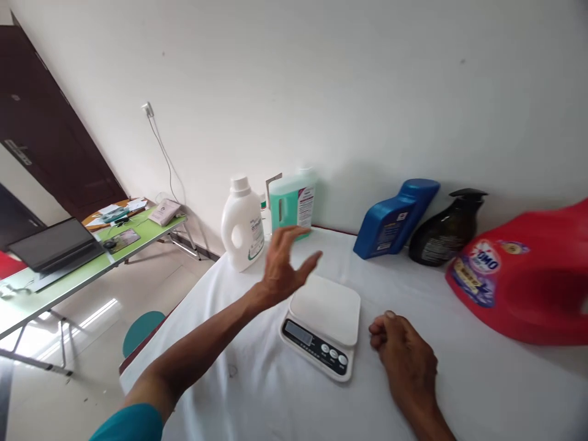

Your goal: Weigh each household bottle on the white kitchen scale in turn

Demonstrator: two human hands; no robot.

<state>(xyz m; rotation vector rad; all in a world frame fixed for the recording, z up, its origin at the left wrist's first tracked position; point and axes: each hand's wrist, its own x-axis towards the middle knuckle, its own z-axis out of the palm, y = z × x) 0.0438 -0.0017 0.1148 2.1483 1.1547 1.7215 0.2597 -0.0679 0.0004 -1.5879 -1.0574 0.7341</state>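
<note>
My left hand is raised over the back left of a white kitchen scale, its thumb and fingers apart and nothing between them. Behind it stand a white jug with a handle and a jug of green liquid; the hand overlaps the foot of the green one from here. To the right of the scale, my right hand rests by the white cloth with its fingers curled in and the thumb against them. No object shows in it. The scale's platform is bare, and its display looks blank.
Along the wall at right stand a blue bottle, a dark pump bottle and a large red OMO detergent jug. A white cloth covers the table. A teal stool and a green desk with a laptop are at left.
</note>
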